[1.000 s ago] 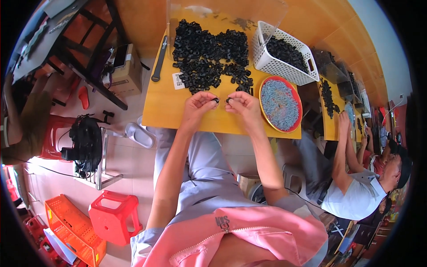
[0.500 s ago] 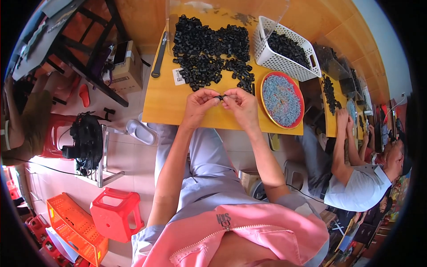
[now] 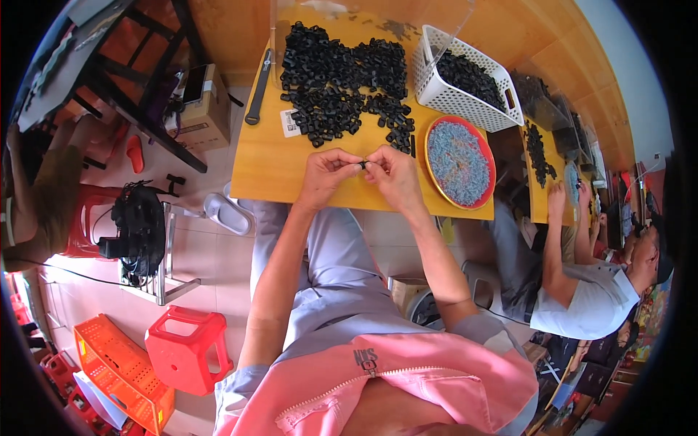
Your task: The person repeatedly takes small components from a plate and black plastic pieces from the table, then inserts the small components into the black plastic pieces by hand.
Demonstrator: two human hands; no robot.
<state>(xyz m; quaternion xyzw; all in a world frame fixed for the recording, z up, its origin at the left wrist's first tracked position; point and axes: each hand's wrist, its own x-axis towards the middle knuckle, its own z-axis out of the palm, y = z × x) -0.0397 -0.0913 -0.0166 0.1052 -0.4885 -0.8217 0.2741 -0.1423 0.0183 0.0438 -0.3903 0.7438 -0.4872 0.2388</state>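
Observation:
Between my fingertips, over the near part of the wooden table [image 3: 273,171], is a small black plastic part [image 3: 363,165]. My left hand [image 3: 327,176] pinches it from one side and my right hand [image 3: 395,176] from the other. The fingers cover most of it, so its exact shape is hard to make out. Just beyond my hands lies a large spread of small black plastic pieces [image 3: 327,65]. To the right of my right hand, a red-rimmed round tray [image 3: 491,156] holds many tiny bluish pieces [image 3: 459,163].
A white perforated basket [image 3: 443,93] of black pieces stands at the back right. A black strap-like tool [image 3: 259,87] and a white label [image 3: 290,123] lie at left. A red stool [image 3: 187,352] and orange crate [image 3: 120,370] stand on the floor. A co-worker [image 3: 585,301] sits at right.
My hands still pinch the small black part, with a slight shift of the fingers around it. The co-worker's hands at right have moved farther apart.

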